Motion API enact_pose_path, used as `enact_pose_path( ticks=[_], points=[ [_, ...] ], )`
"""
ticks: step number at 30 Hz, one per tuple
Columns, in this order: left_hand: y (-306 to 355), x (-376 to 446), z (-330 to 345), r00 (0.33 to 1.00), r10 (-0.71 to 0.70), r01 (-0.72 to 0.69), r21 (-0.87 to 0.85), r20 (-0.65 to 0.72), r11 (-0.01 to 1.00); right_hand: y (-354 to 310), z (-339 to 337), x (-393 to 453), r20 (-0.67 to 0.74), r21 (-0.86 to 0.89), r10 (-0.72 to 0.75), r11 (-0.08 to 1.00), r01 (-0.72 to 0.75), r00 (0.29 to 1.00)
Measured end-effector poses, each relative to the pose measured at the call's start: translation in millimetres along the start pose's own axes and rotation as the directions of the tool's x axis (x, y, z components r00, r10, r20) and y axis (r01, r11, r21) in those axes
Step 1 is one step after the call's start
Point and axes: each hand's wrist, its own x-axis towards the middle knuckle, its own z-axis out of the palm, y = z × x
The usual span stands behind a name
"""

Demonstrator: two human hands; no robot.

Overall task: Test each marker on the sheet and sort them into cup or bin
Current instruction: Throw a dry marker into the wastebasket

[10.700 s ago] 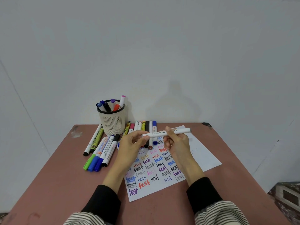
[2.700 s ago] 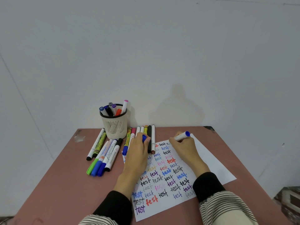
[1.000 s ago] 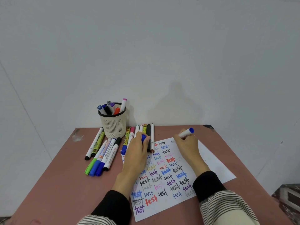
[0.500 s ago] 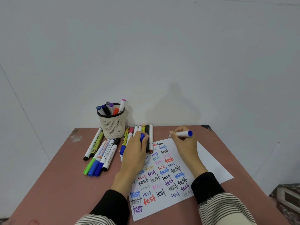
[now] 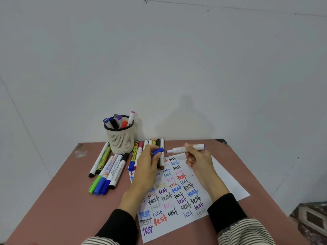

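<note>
A white sheet [image 5: 228,181] covered with the word "test" in many colours lies on the brown table [image 5: 67,206]. My right hand [image 5: 198,159] grips a white marker with a blue end [image 5: 178,149], held level above the sheet's far edge, its bare tip pointing left. My left hand [image 5: 147,163] pinches the blue cap [image 5: 158,151] a short way from that tip. A white mesh cup [image 5: 120,138] at the back holds several markers.
A row of markers [image 5: 154,144] lies behind the sheet, partly hidden by my left hand. Several more markers [image 5: 108,170] lie left of the sheet, in front of the cup. A wall rises just behind the table. The table's right edge drops to a patterned floor.
My right hand lifted the marker off the sheet and turned it level, tip toward the left. My left hand rose from the sheet with the blue cap toward that tip.
</note>
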Motion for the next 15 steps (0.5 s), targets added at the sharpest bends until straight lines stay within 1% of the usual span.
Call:
enact_pose_path(
  ticks=[4,9,13,15],
  points=[
    [3.3,1.1,-0.5,1.000,-0.019,0.019,-0.064,-0.008,0.998,-0.3,-0.4,0.8,0.003,0.012,-0.001,1.000,0.001,1.000],
    [4.6,0.6,-2.0,1.000,-0.019,0.018,-0.084,-0.006,0.996,-0.5,-0.7,2.5,-0.018,0.038,-0.013,0.999,0.014,1.000],
    [3.5,1.1,0.3,1.000,0.007,-0.005,-0.075,0.025,0.997,3.0,0.0,2.1,0.028,-0.004,0.004,1.000,-0.004,1.000],
    [4.0,1.5,0.8,1.000,0.021,-0.019,-0.071,0.019,0.997,3.9,0.8,2.3,0.044,-0.015,0.001,1.000,0.000,0.999]
  ],
)
